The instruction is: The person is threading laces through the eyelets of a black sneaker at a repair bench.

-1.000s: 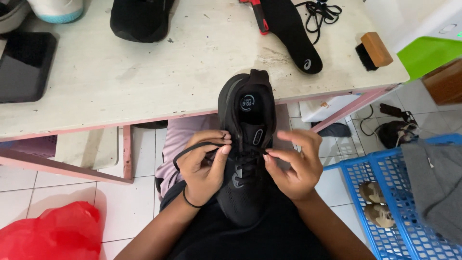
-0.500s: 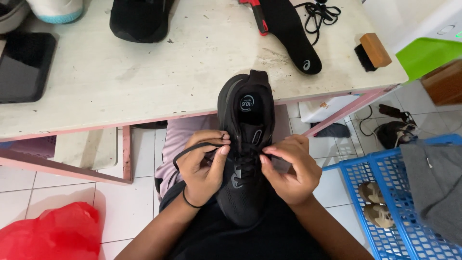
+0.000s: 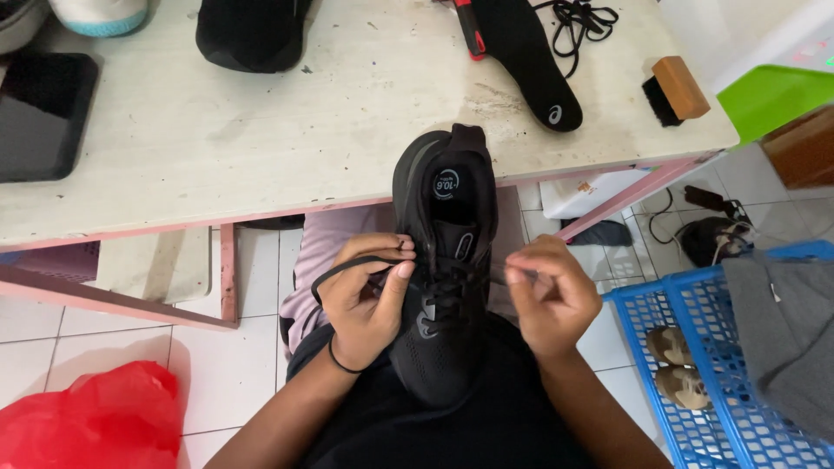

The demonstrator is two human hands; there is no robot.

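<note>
A black sports shoe [image 3: 439, 260] rests on my lap, its heel leaning on the edge of the worn white table [image 3: 261, 130]. My left hand [image 3: 369, 300] pinches a loop of the black shoelace [image 3: 334, 271] at the shoe's left side. My right hand [image 3: 552, 295] pinches the other lace end at the shoe's right side. Both hands lie close against the lacing.
On the table lie a black insole [image 3: 530, 65], a loose black lace [image 3: 580, 17], a wooden brush [image 3: 673, 89], another black shoe [image 3: 252, 30] and a dark tablet [image 3: 43, 113]. A blue basket [image 3: 695, 365] stands at the right, a red plastic bag [image 3: 91, 426] at the lower left.
My right hand has drawn a little to the right, away from the lacing, with the lace end in it. The left hand and the shoe have hardly moved.
</note>
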